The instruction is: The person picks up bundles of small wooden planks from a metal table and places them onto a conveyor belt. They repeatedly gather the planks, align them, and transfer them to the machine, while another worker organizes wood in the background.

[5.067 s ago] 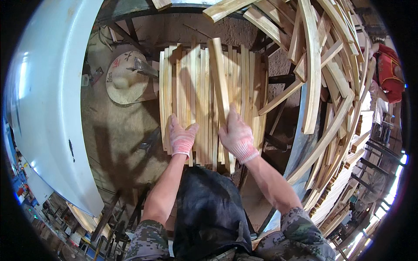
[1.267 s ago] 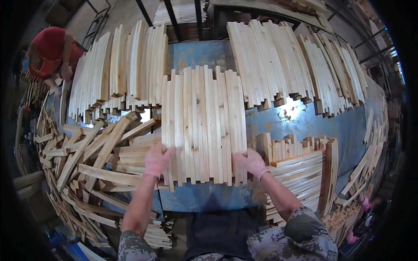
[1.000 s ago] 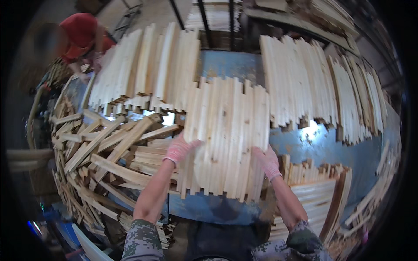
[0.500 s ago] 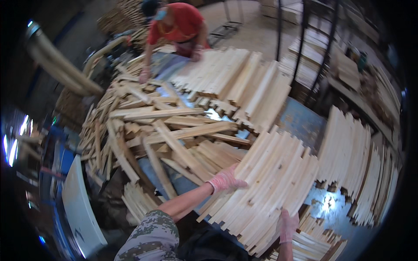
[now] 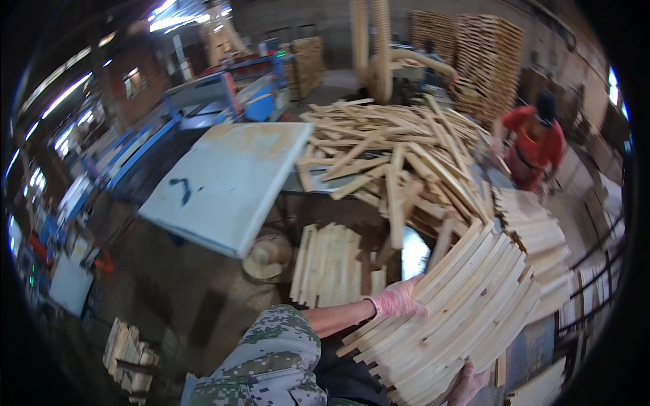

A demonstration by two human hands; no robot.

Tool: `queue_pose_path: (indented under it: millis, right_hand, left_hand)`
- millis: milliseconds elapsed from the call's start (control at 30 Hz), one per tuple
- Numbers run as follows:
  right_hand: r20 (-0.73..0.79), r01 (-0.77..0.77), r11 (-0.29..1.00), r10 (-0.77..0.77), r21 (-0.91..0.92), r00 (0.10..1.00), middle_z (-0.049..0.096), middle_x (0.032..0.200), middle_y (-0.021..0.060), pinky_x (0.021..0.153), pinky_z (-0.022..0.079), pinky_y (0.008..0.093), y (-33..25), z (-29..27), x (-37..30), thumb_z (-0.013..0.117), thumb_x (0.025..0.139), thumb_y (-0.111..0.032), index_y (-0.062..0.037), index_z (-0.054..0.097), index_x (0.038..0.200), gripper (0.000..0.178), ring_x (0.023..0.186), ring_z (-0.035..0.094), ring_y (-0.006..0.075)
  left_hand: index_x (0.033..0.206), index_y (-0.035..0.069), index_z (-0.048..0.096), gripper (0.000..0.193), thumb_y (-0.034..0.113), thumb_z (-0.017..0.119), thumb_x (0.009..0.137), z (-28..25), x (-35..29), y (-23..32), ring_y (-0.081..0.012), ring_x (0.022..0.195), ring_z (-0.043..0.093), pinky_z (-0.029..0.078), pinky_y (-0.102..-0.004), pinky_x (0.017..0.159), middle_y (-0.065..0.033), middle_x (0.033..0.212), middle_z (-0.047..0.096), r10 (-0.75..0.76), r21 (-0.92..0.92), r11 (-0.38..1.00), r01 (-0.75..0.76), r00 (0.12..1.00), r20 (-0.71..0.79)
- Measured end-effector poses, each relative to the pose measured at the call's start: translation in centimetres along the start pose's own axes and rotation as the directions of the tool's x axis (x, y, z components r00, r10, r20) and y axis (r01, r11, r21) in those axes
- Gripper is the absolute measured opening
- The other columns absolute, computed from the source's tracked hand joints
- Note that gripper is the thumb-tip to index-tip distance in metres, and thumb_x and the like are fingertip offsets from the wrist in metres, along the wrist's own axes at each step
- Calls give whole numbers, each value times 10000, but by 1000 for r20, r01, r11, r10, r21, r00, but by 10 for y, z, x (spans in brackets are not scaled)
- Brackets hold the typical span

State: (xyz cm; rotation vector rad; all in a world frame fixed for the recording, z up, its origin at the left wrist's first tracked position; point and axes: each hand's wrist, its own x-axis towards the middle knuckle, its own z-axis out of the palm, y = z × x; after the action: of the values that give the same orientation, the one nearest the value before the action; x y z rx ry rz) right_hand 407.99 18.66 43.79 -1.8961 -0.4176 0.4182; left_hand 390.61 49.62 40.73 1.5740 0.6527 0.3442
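A wide batch of pale wooden strips (image 5: pixel 467 304), laid side by side with uneven ends, is held between my two gloved hands. My left hand (image 5: pixel 398 300), in a pink-and-white knit glove, is closed on the batch's left edge. At its lower right edge my right hand (image 5: pixel 468 386) grips the same strips, its fingers partly hidden beneath them. Beyond the batch lies a jumbled heap of loose wooden strips (image 5: pixel 365 145). Another row of strips (image 5: pixel 535 233) lies to the right of the batch.
A pale tilted panel (image 5: pixel 230 169) stands at the left. Below it are a round container (image 5: pixel 267 256) and a low stack of strips (image 5: pixel 327 264). A co-worker in red (image 5: pixel 535 145) stands at the far right, near tall wood stacks (image 5: pixel 487 64). Blue machinery (image 5: pixel 261 95) stands behind.
My view has swung left, bringing the pale panel and blue machinery into sight. The batch of strips has come along in both hands, off the table area at the right.
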Motion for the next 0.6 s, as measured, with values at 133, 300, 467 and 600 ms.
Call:
queue_pose_path:
  millis: [133,300,467,600]
  right_hand:
    - [192,134,915,-220,380,956,697,1316,150,1018,543,344,-11,126,-31,741,953,-117,68,528,1487,604,1144,679,228]
    - [524,89,934,-271,346,808,714,1243,131,985,554,333,-34,278,-71,786,937,-140,59,543,1445,597,1089,692,215]
    - [794,102,970,-239,220,559,736,1212,114,979,564,350,-119,418,-156,837,869,-137,58,586,1398,617,1067,708,213]
    - [880,305,947,-228,101,417,784,1158,185,945,582,369,-144,526,-192,867,830,-286,59,635,1342,660,1053,757,262]
  left_hand:
    - [1651,14,349,1104,280,952,766,-138,-131,-22,-248,1270,670,504,-369,1108,-171,1403,700,-66,12,997,74,949,-310]
    - [1662,34,319,1101,262,965,801,-265,-288,-56,-208,1239,659,528,-356,1096,-124,1418,654,-49,-270,958,-98,871,-488]
    - [1577,-6,451,1009,340,984,793,-354,-423,-103,-222,1259,640,501,-359,1114,-135,1398,681,-173,-162,984,74,615,-770]
    - [1521,-36,496,849,234,937,848,-415,-489,-115,-240,1231,656,514,-375,1096,-151,1357,704,-282,-271,957,103,541,-792]
